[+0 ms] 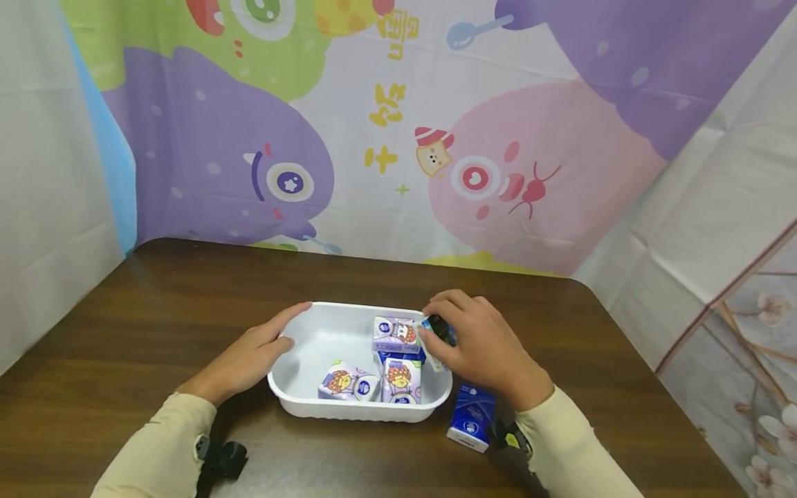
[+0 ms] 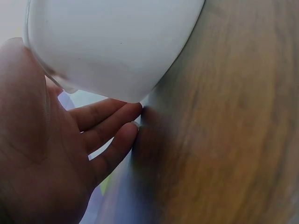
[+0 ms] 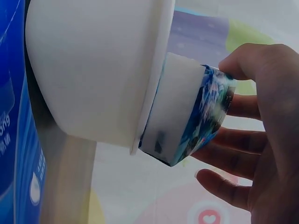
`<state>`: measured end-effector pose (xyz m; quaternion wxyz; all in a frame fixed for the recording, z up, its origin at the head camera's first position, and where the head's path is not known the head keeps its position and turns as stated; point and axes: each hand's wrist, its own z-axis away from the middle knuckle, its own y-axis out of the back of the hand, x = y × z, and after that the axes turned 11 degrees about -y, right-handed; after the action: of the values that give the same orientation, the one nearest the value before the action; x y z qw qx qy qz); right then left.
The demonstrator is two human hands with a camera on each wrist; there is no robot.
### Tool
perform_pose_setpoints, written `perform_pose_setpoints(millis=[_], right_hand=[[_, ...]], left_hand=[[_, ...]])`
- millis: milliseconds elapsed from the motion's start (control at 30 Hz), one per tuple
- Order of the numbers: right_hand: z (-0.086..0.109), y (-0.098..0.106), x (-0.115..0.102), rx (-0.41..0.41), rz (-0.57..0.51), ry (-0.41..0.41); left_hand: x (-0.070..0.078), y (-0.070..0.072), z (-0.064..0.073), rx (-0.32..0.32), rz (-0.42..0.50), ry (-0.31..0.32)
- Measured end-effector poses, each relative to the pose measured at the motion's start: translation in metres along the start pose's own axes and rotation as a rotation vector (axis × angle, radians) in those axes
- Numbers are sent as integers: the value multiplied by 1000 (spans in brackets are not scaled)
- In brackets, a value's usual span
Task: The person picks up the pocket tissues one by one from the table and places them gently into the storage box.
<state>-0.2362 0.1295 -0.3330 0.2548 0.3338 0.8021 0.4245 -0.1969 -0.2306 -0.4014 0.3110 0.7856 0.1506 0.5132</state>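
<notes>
My left hand (image 1: 252,356) holds the left end of a white plastic basin (image 1: 330,409). Its thumb is at the rim, and in the left wrist view its other fingers (image 2: 112,123) reach around the outer wall. At the basin's right end, my right hand (image 1: 476,339) pinches a small tissue pack (image 3: 198,116) with a white side and a blue, dark-patterned face. This pack is tilted at the rim. Inside the basin lie purple cartoon tissue packs (image 1: 396,335), (image 1: 350,382), (image 1: 402,379) and a dark blue pack (image 1: 405,355), partly covered.
A blue tissue pack (image 1: 472,415) lies on the brown wooden table (image 1: 205,297), to the right of the basin and near my right wrist. A cartoon-printed cloth (image 1: 373,207) hangs behind the table, and pale cloths (image 1: 679,207) hang at the sides.
</notes>
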Motion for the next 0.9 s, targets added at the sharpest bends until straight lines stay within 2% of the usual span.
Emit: perform_pose_setpoints(millis=[233, 900], right_hand=[[0, 1, -6, 26, -17, 22], [0, -4, -20, 1, -147, 77]], left_hand=[[0, 1, 1, 3, 3, 2], [0, 1, 0, -13, 6, 12]])
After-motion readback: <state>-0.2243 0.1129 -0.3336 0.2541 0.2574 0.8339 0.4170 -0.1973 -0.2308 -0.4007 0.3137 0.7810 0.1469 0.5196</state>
